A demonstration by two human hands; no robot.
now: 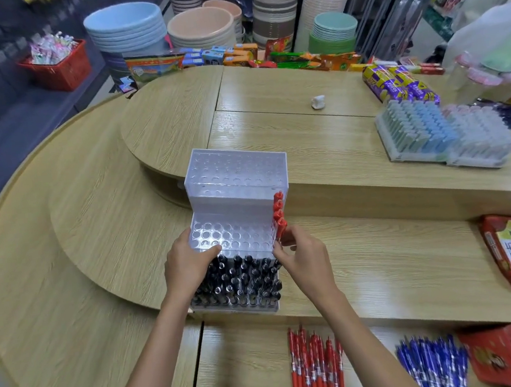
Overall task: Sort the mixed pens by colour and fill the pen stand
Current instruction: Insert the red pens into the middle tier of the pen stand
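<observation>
Red pens (316, 371), wooden counter (96, 239), stacked basins (125, 25)

Pen stand (236, 176) on counter (96, 239), loose pens (316, 368) lying nearer, to its right

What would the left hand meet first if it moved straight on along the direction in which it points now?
Probably the pen stand itself, at the upright step behind its middle tier: the left hand holds that tier's front edge and points forward-right. Depth is unclear.

Both forearms reach forward, left hand (189, 263) gripping, right hand (302, 259) pinching with its fingers (294, 235).
</observation>
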